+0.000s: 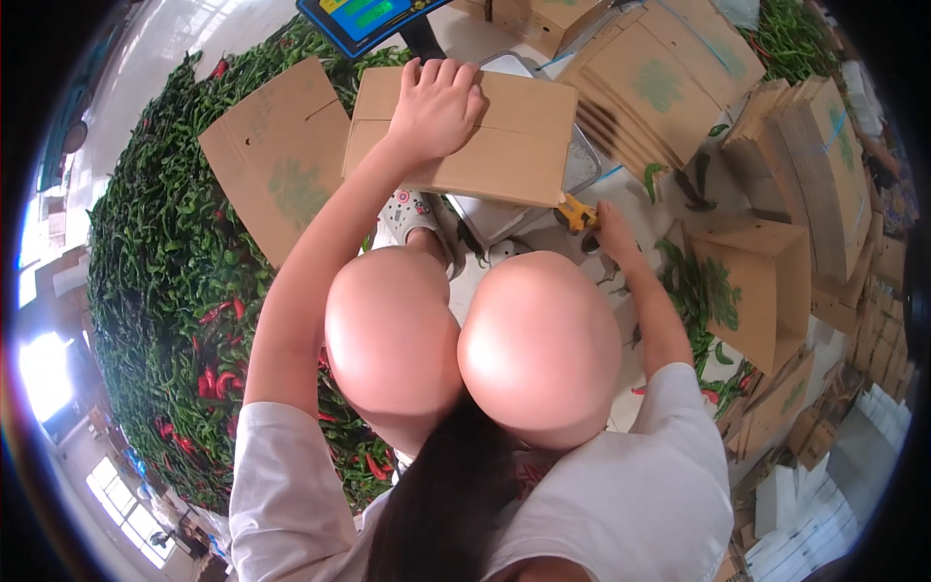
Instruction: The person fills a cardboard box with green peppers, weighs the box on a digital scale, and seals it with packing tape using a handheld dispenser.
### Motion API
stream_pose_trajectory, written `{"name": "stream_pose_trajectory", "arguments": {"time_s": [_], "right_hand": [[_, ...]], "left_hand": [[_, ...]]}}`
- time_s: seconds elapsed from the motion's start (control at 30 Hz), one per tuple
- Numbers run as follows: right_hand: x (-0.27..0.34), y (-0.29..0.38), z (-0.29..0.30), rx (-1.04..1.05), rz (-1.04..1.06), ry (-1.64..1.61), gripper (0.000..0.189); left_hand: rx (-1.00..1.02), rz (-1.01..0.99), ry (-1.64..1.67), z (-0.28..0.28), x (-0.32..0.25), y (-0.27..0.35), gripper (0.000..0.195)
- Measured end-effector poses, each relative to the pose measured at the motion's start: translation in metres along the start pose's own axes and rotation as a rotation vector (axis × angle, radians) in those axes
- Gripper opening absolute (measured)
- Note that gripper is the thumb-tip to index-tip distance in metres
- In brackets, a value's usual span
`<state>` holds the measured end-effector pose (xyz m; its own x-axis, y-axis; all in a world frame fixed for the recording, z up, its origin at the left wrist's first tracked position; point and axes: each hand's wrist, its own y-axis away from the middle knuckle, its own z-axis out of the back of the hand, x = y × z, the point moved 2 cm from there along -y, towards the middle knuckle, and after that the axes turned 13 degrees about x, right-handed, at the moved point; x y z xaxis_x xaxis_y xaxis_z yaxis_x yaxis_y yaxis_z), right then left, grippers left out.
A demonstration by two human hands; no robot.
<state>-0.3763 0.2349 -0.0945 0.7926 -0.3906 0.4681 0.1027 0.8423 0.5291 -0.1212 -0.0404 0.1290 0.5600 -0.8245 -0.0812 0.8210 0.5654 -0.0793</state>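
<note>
A closed cardboard box rests on the metal pan of a scale in front of my knees. My left hand lies on the top of the box, near its far edge, with the palm down. At the box's near right corner, my right hand grips a yellow tape dispenser. The scale's blue-framed display stands beyond the box, its digits lit green. A loose cardboard sheet or flap stands just left of the box.
A large heap of green chili peppers, with some red ones, spreads at the left. Flattened cartons and carton stacks stand at the right. An open carton lies on its side by loose peppers.
</note>
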Motion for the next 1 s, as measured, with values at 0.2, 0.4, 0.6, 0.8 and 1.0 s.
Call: {"name": "stream_pose_trajectory", "arguments": {"time_s": [0.2,0.4,0.6,0.8,1.0], "right_hand": [[0.048,0.06,0.052,-0.119,0.111,0.122,0.05],[0.085,0.112,0.153,-0.348,-0.046,-0.566,0.067],[0.191,0.1,0.234,-0.373,0.365,-0.611,0.076],[0.279,0.065,0.228,-0.403,0.573,-0.216,0.061],[0.295,0.042,0.208,-0.615,0.787,0.288,0.057]], "left_hand": [[-0.05,-0.006,-0.015,-0.001,0.007,0.011,0.029],[-0.067,0.024,0.031,-0.002,0.008,0.013,0.032],[-0.103,0.039,0.072,-0.003,0.0,0.01,0.03],[-0.098,0.047,0.1,-0.004,-0.003,0.011,0.03],[-0.088,0.011,0.191,-0.001,0.001,0.011,0.032]]}}
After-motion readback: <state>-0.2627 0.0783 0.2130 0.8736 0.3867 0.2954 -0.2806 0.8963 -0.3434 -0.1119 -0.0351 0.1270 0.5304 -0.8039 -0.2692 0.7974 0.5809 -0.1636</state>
